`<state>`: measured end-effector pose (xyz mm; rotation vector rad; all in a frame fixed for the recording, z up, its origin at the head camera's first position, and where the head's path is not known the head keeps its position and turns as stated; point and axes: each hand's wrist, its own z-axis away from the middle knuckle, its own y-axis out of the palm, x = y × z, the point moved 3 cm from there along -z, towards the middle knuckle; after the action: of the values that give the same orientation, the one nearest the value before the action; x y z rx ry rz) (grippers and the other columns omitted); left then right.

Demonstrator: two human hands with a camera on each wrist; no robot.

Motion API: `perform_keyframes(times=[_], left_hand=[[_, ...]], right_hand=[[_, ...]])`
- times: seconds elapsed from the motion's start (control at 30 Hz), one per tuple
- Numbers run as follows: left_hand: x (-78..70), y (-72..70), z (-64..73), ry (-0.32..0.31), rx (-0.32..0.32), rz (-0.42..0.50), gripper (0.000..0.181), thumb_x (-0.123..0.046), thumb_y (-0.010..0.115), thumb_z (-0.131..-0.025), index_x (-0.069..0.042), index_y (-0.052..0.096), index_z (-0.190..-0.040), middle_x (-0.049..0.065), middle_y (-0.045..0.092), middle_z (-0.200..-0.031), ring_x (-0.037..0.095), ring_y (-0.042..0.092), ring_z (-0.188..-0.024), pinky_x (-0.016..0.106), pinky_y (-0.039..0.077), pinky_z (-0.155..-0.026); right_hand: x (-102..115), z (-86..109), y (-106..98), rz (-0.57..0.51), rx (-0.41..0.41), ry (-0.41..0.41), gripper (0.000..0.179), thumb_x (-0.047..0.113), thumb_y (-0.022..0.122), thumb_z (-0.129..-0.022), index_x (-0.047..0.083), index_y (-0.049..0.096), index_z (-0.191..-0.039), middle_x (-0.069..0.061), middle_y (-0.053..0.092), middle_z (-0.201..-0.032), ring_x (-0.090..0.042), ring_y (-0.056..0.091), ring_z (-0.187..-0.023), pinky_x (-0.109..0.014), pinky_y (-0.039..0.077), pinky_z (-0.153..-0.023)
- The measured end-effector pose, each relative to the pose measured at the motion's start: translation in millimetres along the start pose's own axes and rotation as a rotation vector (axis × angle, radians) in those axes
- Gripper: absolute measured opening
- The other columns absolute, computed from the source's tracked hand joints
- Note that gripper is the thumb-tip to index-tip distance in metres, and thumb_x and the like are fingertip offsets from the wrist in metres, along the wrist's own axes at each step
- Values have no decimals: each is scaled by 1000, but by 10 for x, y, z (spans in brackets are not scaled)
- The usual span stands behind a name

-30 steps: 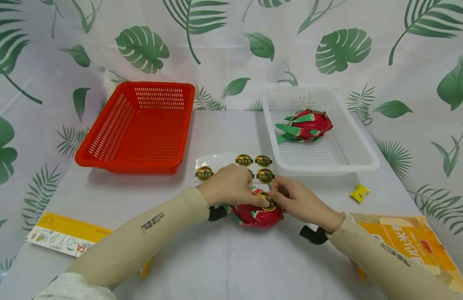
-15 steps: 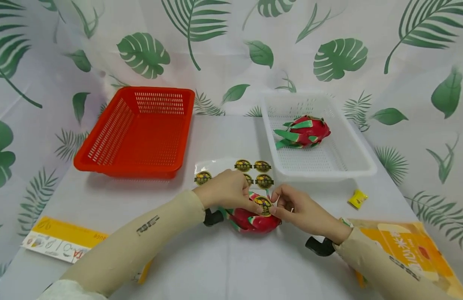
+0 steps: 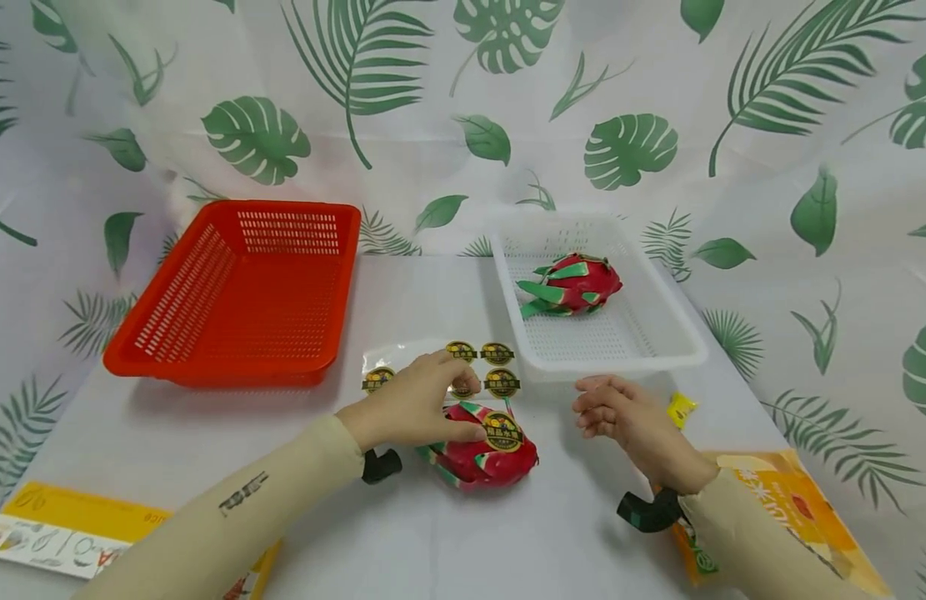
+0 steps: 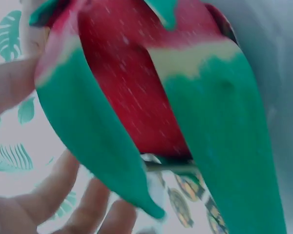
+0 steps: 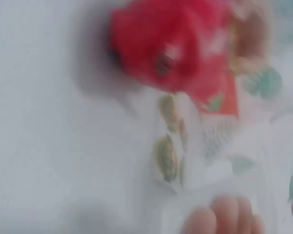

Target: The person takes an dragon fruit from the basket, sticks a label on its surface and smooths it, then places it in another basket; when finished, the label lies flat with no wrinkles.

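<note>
A dragon fruit (image 3: 478, 454) with red skin and green scales lies on the white table, a round black-and-gold sticker (image 3: 503, 432) on its upper side. My left hand (image 3: 417, 404) is at its left; the thumb (image 4: 12, 83) touches the fruit while the other fingers are loosely bent beside it. Whether those fingers touch the fruit, I cannot tell. Right of the fruit and apart from it, my right hand (image 3: 631, 425) hovers with loosely curled fingers, nothing visible in them. Behind the fruit lies a clear sheet (image 3: 402, 354) bearing several such stickers, partly covered by my left hand.
A red basket (image 3: 320, 358) stands at the back left. The white basket (image 3: 613, 365) at the back right holds another dragon fruit (image 3: 578, 285). A small yellow packet (image 3: 680, 408), an orange bag (image 3: 800, 500) and a yellow-and-white box (image 3: 65, 533) lie around the sides.
My right hand has let go of the sticker's edge and moved right, away from the fruit. The sticker now lies on the skin. My left thumb has slid left off the sticker. The view has shifted.
</note>
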<state>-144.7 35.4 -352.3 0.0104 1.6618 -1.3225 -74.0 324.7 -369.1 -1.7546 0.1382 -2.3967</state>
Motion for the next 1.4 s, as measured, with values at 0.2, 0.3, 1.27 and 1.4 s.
perform_keyframes(times=[0.2,0.3,1.27,1.4], left_hand=[[71,63,-12,38,126,3,61,-47,81,-88,-19,62,-138,-3,66,-134,13,59,-123,32,55,-102],[90,83,-5,37,150,13,70,-48,86,-83,-19,60,-141,-4,66,-135,11,59,-122,29,56,-99],[62,-21,-192,10,-23,64,81,-44,93,-72,-21,57,-141,-5,67,-126,13,62,-114,25,62,-80],[-49,-216,-280,8,-63,84,82,-45,92,-74,-22,56,-143,-4,66,-128,16,61,-116,28,62,-82]], right_hand=[[-46,40,-324,-307,-78,-12,29,36,47,-111,9,55,-118,8,72,-100,-9,70,-93,-21,60,-89],[-49,36,-414,-429,-109,1,25,35,50,-110,11,56,-114,6,72,-100,-9,71,-96,-22,60,-91],[-80,-48,-515,-587,-192,1,16,26,60,-105,11,63,-103,2,77,-92,-9,77,-89,-23,62,-85],[-77,-44,-511,-568,-196,-26,17,25,59,-106,10,63,-100,2,77,-91,-9,77,-87,-23,63,-84]])
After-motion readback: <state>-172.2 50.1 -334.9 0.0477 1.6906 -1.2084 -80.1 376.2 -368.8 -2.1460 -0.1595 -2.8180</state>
